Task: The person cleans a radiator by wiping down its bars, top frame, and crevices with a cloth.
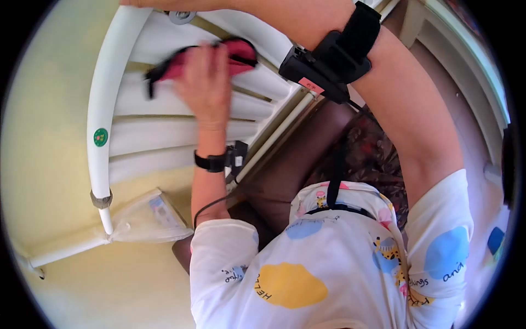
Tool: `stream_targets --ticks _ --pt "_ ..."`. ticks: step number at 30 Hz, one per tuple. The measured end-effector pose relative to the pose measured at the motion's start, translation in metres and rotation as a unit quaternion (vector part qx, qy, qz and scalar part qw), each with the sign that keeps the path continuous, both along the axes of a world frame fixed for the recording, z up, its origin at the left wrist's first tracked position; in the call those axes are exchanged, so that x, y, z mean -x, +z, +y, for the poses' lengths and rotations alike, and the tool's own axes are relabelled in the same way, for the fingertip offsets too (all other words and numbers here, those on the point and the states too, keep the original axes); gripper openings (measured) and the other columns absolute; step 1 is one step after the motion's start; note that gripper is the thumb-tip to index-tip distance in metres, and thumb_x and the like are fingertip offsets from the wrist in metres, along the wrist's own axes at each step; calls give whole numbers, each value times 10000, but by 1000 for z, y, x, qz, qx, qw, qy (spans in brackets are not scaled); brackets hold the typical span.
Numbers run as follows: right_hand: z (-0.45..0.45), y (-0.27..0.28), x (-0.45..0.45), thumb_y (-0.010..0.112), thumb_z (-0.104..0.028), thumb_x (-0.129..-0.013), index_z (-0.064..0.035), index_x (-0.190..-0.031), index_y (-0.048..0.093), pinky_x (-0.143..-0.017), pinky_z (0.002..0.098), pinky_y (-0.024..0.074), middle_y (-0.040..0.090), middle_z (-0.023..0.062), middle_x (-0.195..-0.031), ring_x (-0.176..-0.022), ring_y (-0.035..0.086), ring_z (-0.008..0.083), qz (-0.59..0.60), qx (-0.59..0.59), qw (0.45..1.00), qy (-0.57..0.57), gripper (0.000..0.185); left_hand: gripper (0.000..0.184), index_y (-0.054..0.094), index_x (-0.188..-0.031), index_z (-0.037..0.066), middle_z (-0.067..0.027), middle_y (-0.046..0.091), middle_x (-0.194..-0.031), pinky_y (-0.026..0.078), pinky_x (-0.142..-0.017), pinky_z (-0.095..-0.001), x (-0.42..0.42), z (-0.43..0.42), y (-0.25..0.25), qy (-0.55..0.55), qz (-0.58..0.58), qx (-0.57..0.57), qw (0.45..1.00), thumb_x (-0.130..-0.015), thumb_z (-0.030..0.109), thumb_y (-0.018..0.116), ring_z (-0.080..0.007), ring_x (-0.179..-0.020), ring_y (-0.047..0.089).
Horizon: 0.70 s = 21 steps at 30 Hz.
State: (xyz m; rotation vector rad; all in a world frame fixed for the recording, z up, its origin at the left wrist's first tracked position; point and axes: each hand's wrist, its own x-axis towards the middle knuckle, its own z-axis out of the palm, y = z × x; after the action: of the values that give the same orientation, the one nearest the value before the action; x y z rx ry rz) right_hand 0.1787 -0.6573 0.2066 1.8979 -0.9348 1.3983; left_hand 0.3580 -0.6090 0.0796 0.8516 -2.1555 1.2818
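My left hand (pixel 205 82), blurred by motion, presses a pink cloth with black edging (pixel 241 52) against the slats of a white radiator (pixel 164 101). Its fingers point away from me and lie over the cloth. From the right, my right arm (pixel 405 93) reaches across the top of the view. Only a small part of my right hand (pixel 137 3) shows at the upper edge, by the top of the radiator's curved end. The frame cuts off its fingers.
A white pipe (pixel 71 249) runs from the radiator along the yellowish wall (pixel 49 164). A clear plastic bag (pixel 148 219) hangs by it. Another pipe (pixel 279 134) runs along the radiator's near side. White furniture (pixel 466 49) stands at the right. A cable trails from my left wrist strap (pixel 211 162).
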Motion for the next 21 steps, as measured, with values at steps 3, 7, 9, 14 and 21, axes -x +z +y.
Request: stream_targets --ticks 3,7,9,14,21 --pt "-4 -4 -1 551 -305 -821 -61 -730 674 -760 483 439 644 132 -759 -771 602 312 -50 -87 994 53 288 443 518 -1243 48 -57 463 -1331 336 -920 -397 6 6 -86 90 -199 -184 958 -824 184 482 -184 -1194 440" --pt "-19 -17 -5 495 -340 -863 -51 -901 662 -953 525 311 630 137 -943 -989 543 307 -97 24 987 125 336 430 537 -1209 -2 -83 472 -1285 274 -1027 -391 14 10 -171 55 -361 -307 879 -827 184 469 -224 -1185 421" --pt "-18 -17 -2 477 -347 -874 -49 -950 652 -998 531 263 618 141 -994 -1051 515 305 -76 -33 986 143 354 420 548 -1199 1 -105 469 -1284 221 -1072 -398 13 10 -205 21 -407 -314 857 -834 189 458 -239 -1205 399" --pt "-1 -1 10 496 -302 -857 -43 -823 691 -862 472 394 659 126 -815 -847 608 304 52 -122 989 63 325 415 534 -1205 -2 -128 451 -1319 226 -1078 -413 11 4 -141 72 -377 -308 870 -837 172 453 -244 -1239 382" --pt "-6 1 7 550 -226 -762 -64 -756 701 -710 418 452 661 132 -745 -756 629 307 33 -88 994 56 222 417 629 -1096 240 1 539 -1186 342 -930 -406 2 23 23 54 -61 -42 996 -712 79 630 -220 -1128 494"
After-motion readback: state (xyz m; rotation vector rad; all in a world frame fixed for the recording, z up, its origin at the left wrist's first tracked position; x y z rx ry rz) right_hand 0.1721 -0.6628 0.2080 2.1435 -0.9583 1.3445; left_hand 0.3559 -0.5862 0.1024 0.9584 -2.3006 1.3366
